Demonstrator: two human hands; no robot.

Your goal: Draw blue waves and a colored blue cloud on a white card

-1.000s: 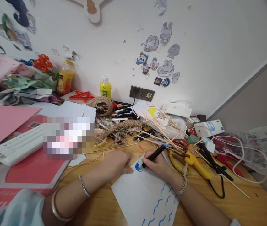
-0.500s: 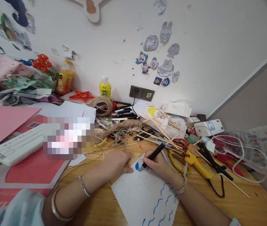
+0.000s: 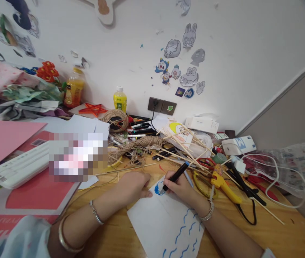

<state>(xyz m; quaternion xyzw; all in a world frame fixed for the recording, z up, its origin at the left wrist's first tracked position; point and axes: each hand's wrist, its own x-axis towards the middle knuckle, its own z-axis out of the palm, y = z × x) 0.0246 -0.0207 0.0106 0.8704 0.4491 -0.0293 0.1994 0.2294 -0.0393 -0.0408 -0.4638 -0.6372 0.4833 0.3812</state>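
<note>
A white sheet of paper [image 3: 155,222] lies slanted on the wooden table, with wavy blue lines on its lower right. My right hand [image 3: 179,188] is closed around a black marker [image 3: 178,175] with a blue end, which points up and to the right. The marker's lower end is at a small blue cloud-like drawing [image 3: 158,188] near the sheet's far corner; its exact tip is hard to see. My left hand [image 3: 133,186] rests with curled fingers at the sheet's upper left edge, the thumb pressing on the paper. Its other fingertips are partly hidden.
A yellow glue gun [image 3: 226,186] lies right of my right hand, near a white cable [image 3: 277,172]. Wooden sticks [image 3: 179,143], twine [image 3: 147,143] and several markers clutter the back. A white power strip [image 3: 20,165] lies left; two bottles [image 3: 120,100] stand by the wall.
Almost nothing differs. Both hands, the marker and the sheet look the same, apart from a very slight shift of the view.
</note>
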